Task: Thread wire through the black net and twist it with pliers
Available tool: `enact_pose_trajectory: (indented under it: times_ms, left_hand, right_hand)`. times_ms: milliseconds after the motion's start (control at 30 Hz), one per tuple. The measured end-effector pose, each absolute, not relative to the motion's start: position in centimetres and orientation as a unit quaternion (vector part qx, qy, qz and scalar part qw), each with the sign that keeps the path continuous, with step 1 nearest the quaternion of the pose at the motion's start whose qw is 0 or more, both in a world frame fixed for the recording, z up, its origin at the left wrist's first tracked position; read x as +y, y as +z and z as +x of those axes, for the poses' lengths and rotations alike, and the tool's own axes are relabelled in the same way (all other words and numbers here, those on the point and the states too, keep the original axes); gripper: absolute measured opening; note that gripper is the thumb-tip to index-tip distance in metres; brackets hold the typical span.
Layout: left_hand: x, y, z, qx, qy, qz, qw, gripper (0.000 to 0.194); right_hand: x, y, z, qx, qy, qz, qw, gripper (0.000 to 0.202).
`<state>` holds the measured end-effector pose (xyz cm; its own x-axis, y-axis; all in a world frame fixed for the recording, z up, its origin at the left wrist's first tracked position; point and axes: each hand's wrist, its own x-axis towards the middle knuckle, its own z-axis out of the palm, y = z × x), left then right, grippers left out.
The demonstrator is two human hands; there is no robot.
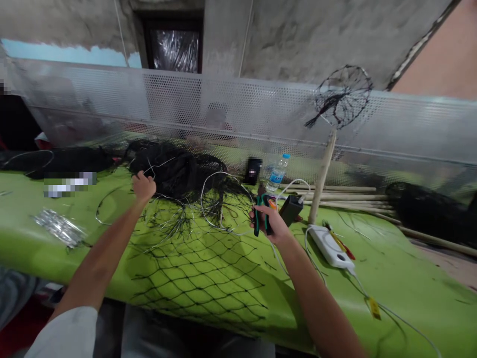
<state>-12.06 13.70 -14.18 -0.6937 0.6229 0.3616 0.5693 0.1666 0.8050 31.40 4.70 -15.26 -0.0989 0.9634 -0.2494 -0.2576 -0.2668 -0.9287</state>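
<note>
Net (201,274) black, diamond mesh; table (395,291) lime green; pliers (257,223) black and teal; bottle cap (286,156) blue.

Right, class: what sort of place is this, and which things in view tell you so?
Probably a workshop for handwork: a heap of black netting lies on the green table, the person's right hand holds pliers, and several poles lie towards the right.
</note>
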Motion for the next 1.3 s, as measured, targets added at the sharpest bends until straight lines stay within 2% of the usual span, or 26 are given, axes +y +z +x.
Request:
enact_pose_trajectory:
  times_ms: [100, 167, 267, 333, 400, 500, 567, 733, 800, 933, 1100, 1233, 1300]
  left_hand:
    - [13.2, -14.1, -12.4, 0.755, 0.517, 0.4, -0.05, 0.042]
    - [12.8, -13.5, -12.5, 0.727, 0.527, 0.426, -0.111, 0.052]
    - [11.2, -12.4, -11.8, 0.647, 0.532, 0.511, -0.193, 0.07]
    - [9.1, -11.9, -10.4, 0.567, 0.521, 0.593, -0.235, 0.069]
    - [6.2, -11.6, -8.2, 0.46, 0.481, 0.698, -0.264, 0.063]
    - [1.2, -11.7, -3.8, 0.278, 0.335, 0.857, -0.277, 0.038]
    - [-1.6, -11.9, -0.9, 0.207, 0.251, 0.905, -0.273, 0.033]
    - [-2.9, -12.8, 2.3, 0.222, 0.182, 0.917, -0.276, 0.036]
    - [-1.5, -13.3, 2.1, 0.227, 0.178, 0.92, -0.266, 0.035]
    - [1.6, -14.3, 1.7, 0.272, 0.182, 0.913, -0.242, 0.022]
    - [2.9, -14.9, 1.3, 0.327, 0.184, 0.899, -0.225, 0.022]
    - [2.1, -14.8, 0.9, 0.369, 0.186, 0.886, -0.211, 0.02]
    - [1.3, -14.7, 1.1, 0.377, 0.195, 0.88, -0.213, 0.018]
  right_hand:
    - [4.4, -15.0, 31.3, -0.372, 0.64, -0.477, 0.474, 0.036]
    - [4.1, -14.8, 31.2, -0.372, 0.639, -0.478, 0.474, 0.035]
    - [3.7, -14.5, 30.8, -0.374, 0.639, -0.477, 0.474, 0.034]
    - [3.4, -14.4, 30.5, -0.374, 0.641, -0.477, 0.471, 0.032]
    - [3.1, -14.1, 30.3, -0.375, 0.643, -0.477, 0.468, 0.028]
    - [2.6, -13.6, 29.9, -0.377, 0.644, -0.47, 0.472, 0.019]
    - [2.1, -13.0, 29.8, -0.378, 0.645, -0.461, 0.478, 0.013]
    - [1.0, -11.6, 29.6, -0.378, 0.645, -0.446, 0.493, 0.002]
    - [0.6, -11.3, 29.6, -0.381, 0.639, -0.446, 0.497, 0.01]
    - [0.0, -10.6, 30.0, -0.398, 0.63, -0.439, 0.501, 0.023]
    - [-0.8, -9.7, 30.8, -0.441, 0.603, -0.439, 0.499, 0.036]
    - [-1.8, -9.1, 30.6, -0.468, 0.501, -0.469, 0.556, 0.03]
    - [-2.5, -8.9, 30.7, -0.475, 0.512, -0.492, 0.52, 0.034]
